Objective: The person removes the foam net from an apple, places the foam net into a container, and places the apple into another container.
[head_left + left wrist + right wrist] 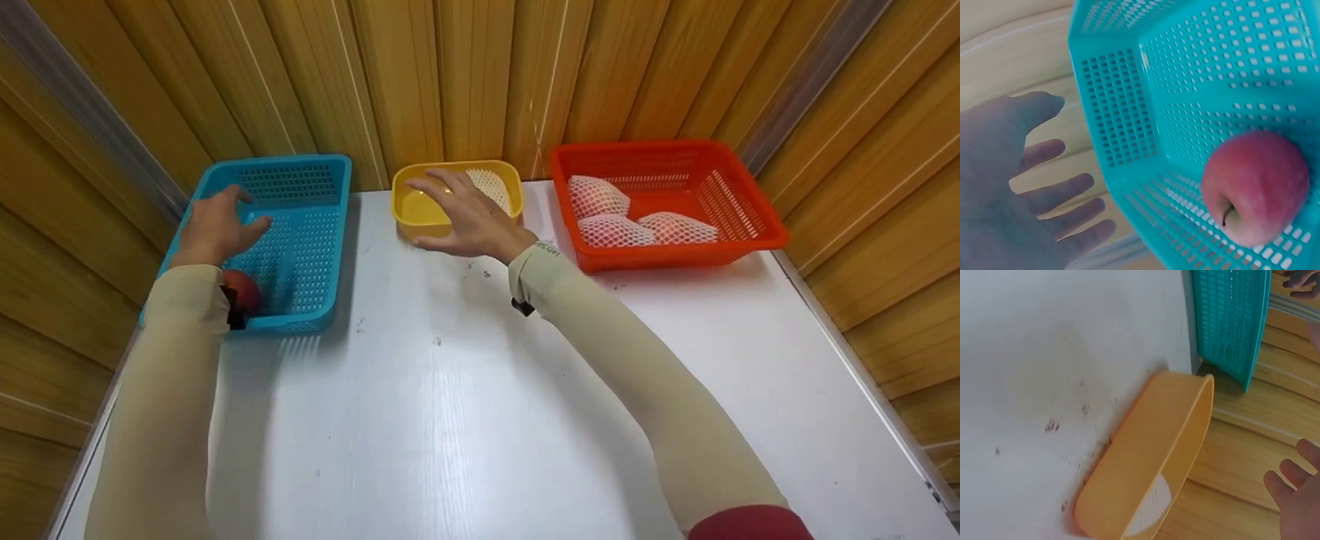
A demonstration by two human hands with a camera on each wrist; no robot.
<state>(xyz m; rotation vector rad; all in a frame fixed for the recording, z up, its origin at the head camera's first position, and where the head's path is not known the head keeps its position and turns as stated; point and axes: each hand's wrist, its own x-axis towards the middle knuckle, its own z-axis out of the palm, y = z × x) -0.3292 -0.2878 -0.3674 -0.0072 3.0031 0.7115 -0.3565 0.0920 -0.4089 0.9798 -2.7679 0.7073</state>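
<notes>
Over the left part of the blue basket [341, 247] hovers my left hand [211, 227], fingers spread and holding nothing. One red apple [1258, 185] lies in that basket at its near end, partly covered by my left wrist in the head view. My right hand [476, 217] is above the yellow container [420, 223], its fingers loosely spread with nothing in them. Inside the yellow container is a white foam net sleeve [489, 187], partly hidden behind the right hand.
At the right stands a red basket [675, 259] holding several fruits in white foam nets [611, 231]. All three containers sit along the back of the white table [450, 420], against a wood-plank wall [472, 82].
</notes>
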